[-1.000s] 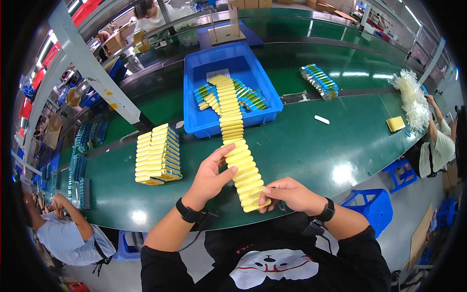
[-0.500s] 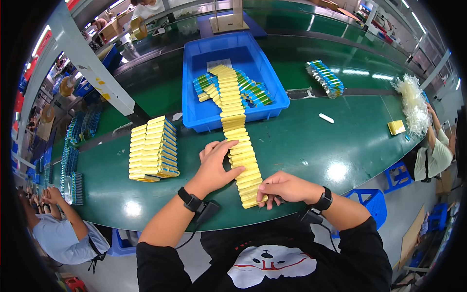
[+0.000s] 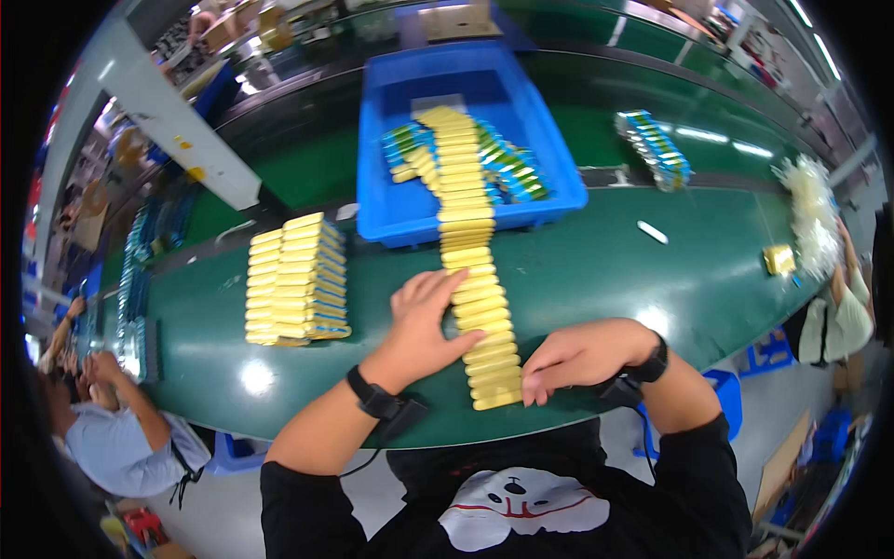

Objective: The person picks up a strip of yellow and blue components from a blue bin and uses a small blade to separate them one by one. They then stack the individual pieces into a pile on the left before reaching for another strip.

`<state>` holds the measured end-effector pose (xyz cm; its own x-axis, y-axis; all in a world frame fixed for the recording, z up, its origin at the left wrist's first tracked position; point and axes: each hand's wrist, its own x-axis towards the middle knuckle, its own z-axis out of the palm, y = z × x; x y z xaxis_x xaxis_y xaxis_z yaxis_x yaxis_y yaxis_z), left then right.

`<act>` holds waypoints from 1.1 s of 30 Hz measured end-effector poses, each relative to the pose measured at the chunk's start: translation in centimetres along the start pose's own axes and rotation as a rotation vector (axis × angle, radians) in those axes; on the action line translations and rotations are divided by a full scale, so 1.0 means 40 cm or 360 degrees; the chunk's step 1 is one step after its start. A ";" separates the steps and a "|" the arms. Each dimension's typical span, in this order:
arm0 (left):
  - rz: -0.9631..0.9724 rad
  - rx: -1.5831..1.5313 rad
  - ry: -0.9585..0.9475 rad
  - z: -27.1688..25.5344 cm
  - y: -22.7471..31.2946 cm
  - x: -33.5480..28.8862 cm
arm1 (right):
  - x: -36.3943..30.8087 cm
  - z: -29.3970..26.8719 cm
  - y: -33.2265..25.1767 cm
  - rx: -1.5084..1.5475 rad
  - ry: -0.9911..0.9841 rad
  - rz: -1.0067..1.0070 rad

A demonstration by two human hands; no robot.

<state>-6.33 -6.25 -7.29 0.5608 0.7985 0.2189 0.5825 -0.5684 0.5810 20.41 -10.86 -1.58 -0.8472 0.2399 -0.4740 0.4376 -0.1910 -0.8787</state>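
A long strip of yellow oblong packets [image 3: 484, 296], joined side by side, runs from the blue bin [image 3: 399, 230] over its front wall and down the table towards me. My left hand [image 3: 426, 321] lies at the strip's left edge, thumb and forefinger spread apart on the packets. Just right of the strip's near end is my right hand [image 3: 582, 359], its fingers curled and pressed together. Whatever those fingertips may hold is hidden. Inside the bin, more strips show blue and green faces [image 3: 512, 168] beneath the yellow one.
A folded stack of yellow packet strips [image 3: 293, 284] stands left on the green table [image 3: 400, 419]. To the right lie a blue and silver bundle [image 3: 655, 149], a single white piece [image 3: 653, 232] and a heap of clear plastic [image 3: 812, 219]. Co-workers sit at both sides.
My right hand has shifted right, off the strip's near end, and its fingers have drawn together. My left hand keeps its place on the strip. The whole view has tilted slightly.
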 end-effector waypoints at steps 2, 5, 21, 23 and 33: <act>0.0061 -0.0008 0.0091 0.014 -0.009 -0.007 | 0.001 -0.023 -0.015 0.0018 0.0595 -0.0483; 0.0037 -0.0131 0.0012 0.036 -0.001 0.003 | 0.020 -0.038 0.029 0.0388 0.1150 -0.0641; -0.0113 -0.0804 0.0098 0.097 0.078 -0.019 | 0.089 0.019 0.080 0.1186 0.1418 -0.0985; -0.0145 -0.0842 0.0139 0.108 0.084 -0.026 | 0.101 0.021 0.084 0.1124 0.1401 -0.0978; -0.0128 -0.0769 0.0094 0.096 0.055 -0.029 | 0.096 0.020 0.109 0.0665 0.1451 -0.0842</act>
<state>-3.46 -9.18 -9.28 0.4826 0.8540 0.1942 0.2755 -0.3586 0.8919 18.83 -11.53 -7.19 -0.2853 0.9563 -0.0636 -0.1900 -0.1215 -0.9742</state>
